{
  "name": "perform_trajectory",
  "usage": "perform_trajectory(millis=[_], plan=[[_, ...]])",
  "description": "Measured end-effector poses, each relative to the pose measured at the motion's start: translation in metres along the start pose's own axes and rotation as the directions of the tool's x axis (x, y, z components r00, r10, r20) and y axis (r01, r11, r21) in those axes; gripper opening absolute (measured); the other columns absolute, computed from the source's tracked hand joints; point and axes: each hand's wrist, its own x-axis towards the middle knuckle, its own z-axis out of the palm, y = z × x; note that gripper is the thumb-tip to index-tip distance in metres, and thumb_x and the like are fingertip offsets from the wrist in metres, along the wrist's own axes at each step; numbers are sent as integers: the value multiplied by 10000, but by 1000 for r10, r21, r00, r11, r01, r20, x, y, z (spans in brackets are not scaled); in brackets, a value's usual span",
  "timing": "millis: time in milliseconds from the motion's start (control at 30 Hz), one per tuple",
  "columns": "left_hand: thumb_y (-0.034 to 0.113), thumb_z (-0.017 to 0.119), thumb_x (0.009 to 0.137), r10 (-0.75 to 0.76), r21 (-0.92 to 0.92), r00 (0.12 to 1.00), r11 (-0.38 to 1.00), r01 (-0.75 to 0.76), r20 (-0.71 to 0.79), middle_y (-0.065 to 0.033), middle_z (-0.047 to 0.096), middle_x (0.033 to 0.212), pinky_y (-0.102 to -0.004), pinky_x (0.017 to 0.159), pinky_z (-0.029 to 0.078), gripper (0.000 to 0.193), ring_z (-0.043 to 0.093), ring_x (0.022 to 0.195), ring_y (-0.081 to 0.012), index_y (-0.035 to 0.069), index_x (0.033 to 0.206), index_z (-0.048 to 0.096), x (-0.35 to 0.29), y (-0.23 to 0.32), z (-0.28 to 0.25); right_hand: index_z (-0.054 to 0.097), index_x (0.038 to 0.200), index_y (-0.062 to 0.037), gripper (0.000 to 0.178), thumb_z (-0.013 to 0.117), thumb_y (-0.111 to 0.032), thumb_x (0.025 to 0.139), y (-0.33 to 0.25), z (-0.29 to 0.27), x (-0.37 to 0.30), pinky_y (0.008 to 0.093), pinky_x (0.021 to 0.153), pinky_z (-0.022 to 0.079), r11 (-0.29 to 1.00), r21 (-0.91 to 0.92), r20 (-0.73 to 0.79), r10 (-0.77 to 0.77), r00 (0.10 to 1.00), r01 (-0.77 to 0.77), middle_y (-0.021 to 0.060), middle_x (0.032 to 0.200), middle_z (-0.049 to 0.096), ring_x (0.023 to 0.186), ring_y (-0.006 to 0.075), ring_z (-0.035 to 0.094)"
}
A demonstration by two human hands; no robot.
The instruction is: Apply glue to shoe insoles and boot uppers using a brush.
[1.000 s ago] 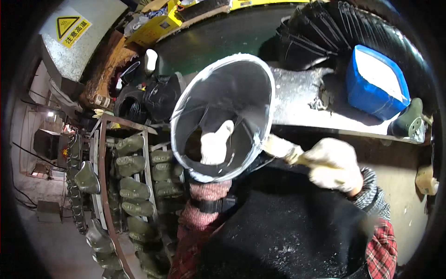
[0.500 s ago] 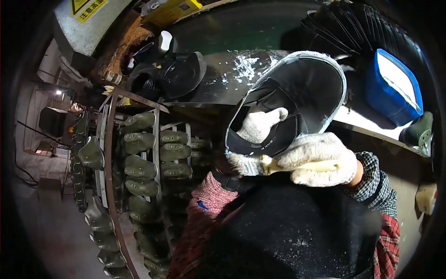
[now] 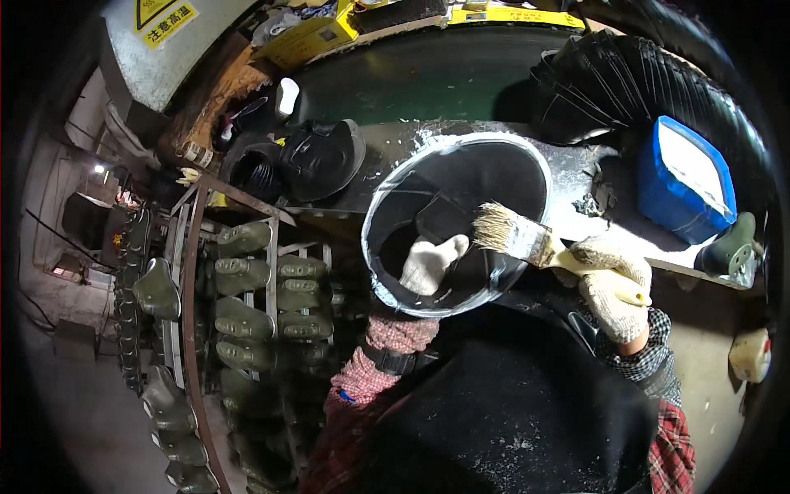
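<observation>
Your right hand (image 3: 613,284), in a pale knitted glove, is closed around the handle of a flat brush (image 3: 531,240), whose bristles point left over the opening of a black, hollow piece (image 3: 510,177). That piece is in front of you, between your two hands, its wide oval mouth facing up and its rim coated in white; in this view the brush crosses the right side of that rim, though you cannot tell whether it touches. Your left hand (image 3: 429,265), also gloved, shows inside the piece near its lower left wall, thumb stretched out to the right; whether its fingers grip the material you cannot tell. A dark strap (image 3: 395,361) circles your left wrist, and a black apron (image 3: 502,395) with white specks covers your front. Beyond the piece lies a bench (image 3: 383,142) spotted with white, and at its right stands a blue tub (image 3: 685,202) of white material, with a fanned stack of black pieces (image 3: 617,90) behind it. To your left, olive-green forms (image 3: 244,278) sit in rows on a metal rack (image 3: 191,329).
</observation>
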Motion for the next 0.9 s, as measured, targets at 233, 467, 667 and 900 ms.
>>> perform_trajectory(millis=[233, 467, 667, 900], plan=[[161, 609, 933, 82, 23, 973, 997, -79, -215, -91, 683, 1006, -322, 755, 558, 262, 666, 860, -196, 33, 1158, 570, -25, 20, -23, 672, 1104, 10, 303, 731, -62, 815, 25, -10, 16, 339, 854, 515, 996, -88, 2, -7, 1000, 7, 130, 1073, 682, 958, 229, 654], [174, 587, 946, 216, 117, 877, 976, -183, -429, -95, 675, 1028, -338, 758, 568, 311, 667, 863, -206, 39, 1221, 532, -13, 31, -36, 648, 1133, 22, 305, 654, 4, 829, 42, -41, -4, 328, 891, 505, 906, -46, -42, 419, 907, -420, 139, 1095, 688, 1039, 221, 643], [185, 568, 957, 430, 348, 709, 897, -270, -558, -99, 668, 1047, -351, 760, 576, 354, 668, 866, -216, 44, 1275, 499, 23, 56, -29, 631, 1158, 38, 351, 709, -36, 825, 48, -53, 8, 331, 936, 484, 895, 109, 53, 428, 902, -432, 138, 1127, 669, 1067, 234, 628], [197, 545, 971, 457, 351, 612, 889, -295, -645, -103, 660, 1069, -367, 763, 586, 405, 670, 869, -226, 50, 1338, 460, 32, 42, -6, 690, 1054, 5, 249, 720, -13, 808, 58, -69, 16, 368, 907, 483, 937, -337, 128, 142, 982, -91, 126, 1070, 680, 995, 262, 635]])
